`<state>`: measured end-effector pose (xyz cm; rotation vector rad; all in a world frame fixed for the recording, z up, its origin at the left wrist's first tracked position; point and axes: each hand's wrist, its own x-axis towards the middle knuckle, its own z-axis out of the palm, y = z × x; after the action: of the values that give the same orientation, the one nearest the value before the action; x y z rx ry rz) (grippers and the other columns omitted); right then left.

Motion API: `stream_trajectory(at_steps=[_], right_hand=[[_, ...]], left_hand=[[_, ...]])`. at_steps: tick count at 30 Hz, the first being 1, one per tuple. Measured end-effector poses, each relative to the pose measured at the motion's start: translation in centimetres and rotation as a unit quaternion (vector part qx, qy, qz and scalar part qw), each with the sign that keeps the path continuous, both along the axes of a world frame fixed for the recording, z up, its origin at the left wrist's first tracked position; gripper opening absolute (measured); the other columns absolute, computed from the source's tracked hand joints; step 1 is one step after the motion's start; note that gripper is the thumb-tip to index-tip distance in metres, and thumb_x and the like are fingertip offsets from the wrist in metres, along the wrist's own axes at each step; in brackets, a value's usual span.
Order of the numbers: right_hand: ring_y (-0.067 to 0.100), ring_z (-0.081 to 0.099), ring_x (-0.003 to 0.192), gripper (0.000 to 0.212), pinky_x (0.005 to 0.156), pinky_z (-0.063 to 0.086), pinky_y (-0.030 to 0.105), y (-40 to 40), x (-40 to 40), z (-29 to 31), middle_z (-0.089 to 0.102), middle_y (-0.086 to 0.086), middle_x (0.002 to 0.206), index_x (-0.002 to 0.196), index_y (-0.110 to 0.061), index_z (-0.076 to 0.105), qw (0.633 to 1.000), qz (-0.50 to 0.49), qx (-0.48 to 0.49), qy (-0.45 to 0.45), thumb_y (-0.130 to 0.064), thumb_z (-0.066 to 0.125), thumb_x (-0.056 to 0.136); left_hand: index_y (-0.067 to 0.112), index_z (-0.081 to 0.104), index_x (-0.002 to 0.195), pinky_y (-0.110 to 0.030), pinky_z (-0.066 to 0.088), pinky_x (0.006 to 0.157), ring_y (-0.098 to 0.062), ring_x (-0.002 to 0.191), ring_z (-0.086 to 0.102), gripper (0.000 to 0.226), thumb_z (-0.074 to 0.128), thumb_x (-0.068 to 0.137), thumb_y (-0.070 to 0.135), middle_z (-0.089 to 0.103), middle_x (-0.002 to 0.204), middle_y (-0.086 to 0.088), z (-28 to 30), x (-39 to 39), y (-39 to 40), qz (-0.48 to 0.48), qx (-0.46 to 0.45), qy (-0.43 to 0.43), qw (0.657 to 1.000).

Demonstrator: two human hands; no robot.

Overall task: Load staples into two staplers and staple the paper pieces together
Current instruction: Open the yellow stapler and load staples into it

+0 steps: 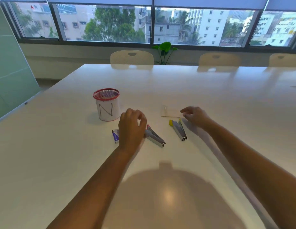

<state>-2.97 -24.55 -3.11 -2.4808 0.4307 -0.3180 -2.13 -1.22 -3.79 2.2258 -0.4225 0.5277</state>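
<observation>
Two small staplers lie opened on the white table. The red-ended stapler is at the centre and the yellow-ended stapler is to its right. A purple staple box sits left of the red one. My left hand hovers between the box and the red stapler, fingers curled, thumb and fingertips close together; whether it pinches staples cannot be told. My right hand hangs with loosely curled fingers just behind the yellow stapler, at the right edge of the paper pieces.
A red mesh pen cup wrapped in paper marked "N" stands behind the staple box at the left. Chairs line the table's far edge beneath the windows, with a green plant behind. A sheet edge shows at the far right.
</observation>
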Motion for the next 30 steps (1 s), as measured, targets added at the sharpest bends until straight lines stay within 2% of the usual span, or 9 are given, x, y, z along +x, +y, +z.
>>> stream_trajectory(at_steps=[3,5,11,15,18,21,24,27,30], right_hand=[[0.023,0.059,0.103,0.027,0.078,0.035,0.021,1.0,-1.1,-1.5,0.066,0.010,0.115,0.112,-0.012,0.064,0.999,-0.023,0.032,-0.030,-0.021,0.048,0.093],[0.026,0.057,0.103,0.029,0.080,0.038,0.026,1.8,-1.7,-2.5,0.065,0.011,0.117,0.114,-0.012,0.062,0.999,-0.024,0.025,-0.037,-0.024,0.044,0.095],[0.028,0.057,0.109,0.030,0.083,0.040,0.027,2.2,-2.1,-3.2,0.063,0.013,0.121,0.118,-0.011,0.059,0.997,-0.019,-0.010,-0.071,-0.019,0.040,0.095],[0.028,0.057,0.109,0.030,0.080,0.037,0.025,2.5,-2.1,-2.8,0.063,0.012,0.120,0.118,-0.010,0.058,0.997,-0.022,-0.002,-0.078,-0.019,0.039,0.096],[0.028,0.057,0.107,0.032,0.079,0.037,0.027,2.6,-2.2,-2.1,0.064,0.013,0.118,0.117,-0.010,0.059,0.997,-0.035,0.027,-0.070,-0.027,0.040,0.097],[0.027,0.056,0.108,0.049,0.079,0.039,0.027,2.9,-2.3,-1.3,0.063,0.011,0.119,0.123,-0.010,0.055,0.999,-0.046,0.018,-0.020,-0.046,0.044,0.092],[0.027,0.054,0.114,0.070,0.091,0.046,0.035,3.7,-2.5,-1.3,0.058,0.011,0.126,0.133,-0.009,0.044,0.998,-0.018,-0.047,0.040,-0.055,0.057,0.081],[0.026,0.051,0.116,0.081,0.094,0.048,0.037,4.8,-2.7,-2.1,0.051,0.012,0.131,0.140,-0.011,0.030,0.993,-0.004,-0.110,0.045,-0.047,0.066,0.077],[0.024,0.058,0.104,0.075,0.083,0.051,0.031,5.5,-2.9,-2.3,0.058,0.013,0.121,0.140,-0.010,0.031,0.992,-0.009,-0.122,-0.008,-0.032,0.066,0.078]], left_hand=[[0.016,0.064,0.101,-0.035,0.036,0.092,-0.021,0.109,0.046,0.032,0.046,0.090,0.040,0.057,0.115,-0.004,-0.5,-1.0,-1.0,-0.106,0.142,0.029,0.984],[0.022,0.063,0.102,-0.035,0.032,0.094,-0.018,0.112,0.044,0.032,0.047,0.087,0.046,0.054,0.115,0.001,-0.9,-1.5,-1.4,-0.145,0.190,0.040,0.970],[0.021,0.064,0.098,-0.034,0.043,0.093,-0.016,0.106,0.048,0.020,0.055,0.085,0.034,0.057,0.110,0.001,-1.6,-1.3,-1.1,-0.162,0.161,0.047,0.972],[0.019,0.065,0.098,-0.034,0.043,0.093,-0.017,0.107,0.048,0.019,0.054,0.087,0.030,0.058,0.111,-0.001,-1.6,-1.2,-1.2,-0.166,0.168,0.048,0.971],[0.017,0.064,0.099,-0.031,0.041,0.092,-0.017,0.108,0.048,0.020,0.052,0.088,0.029,0.058,0.112,-0.001,-1.6,-1.0,-1.3,-0.165,0.173,0.042,0.970],[0.016,0.065,0.099,-0.027,0.038,0.090,-0.016,0.108,0.047,0.021,0.051,0.089,0.027,0.058,0.113,-0.002,-1.4,-1.0,-1.3,-0.158,0.159,0.032,0.974],[0.015,0.063,0.107,-0.020,0.036,0.088,-0.016,0.112,0.047,0.024,0.050,0.090,0.026,0.057,0.117,-0.003,-1.1,-1.2,-1.3,-0.142,0.123,0.020,0.982],[0.014,0.056,0.121,-0.019,0.037,0.093,-0.015,0.120,0.046,0.035,0.049,0.090,0.029,0.054,0.129,-0.004,-0.5,-1.5,-1.5,-0.089,0.074,0.025,0.993],[0.014,0.053,0.125,-0.023,0.040,0.096,-0.018,0.119,0.050,0.039,0.051,0.089,0.029,0.052,0.133,-0.006,0.1,-1.9,-1.6,-0.065,0.025,0.043,0.997]])
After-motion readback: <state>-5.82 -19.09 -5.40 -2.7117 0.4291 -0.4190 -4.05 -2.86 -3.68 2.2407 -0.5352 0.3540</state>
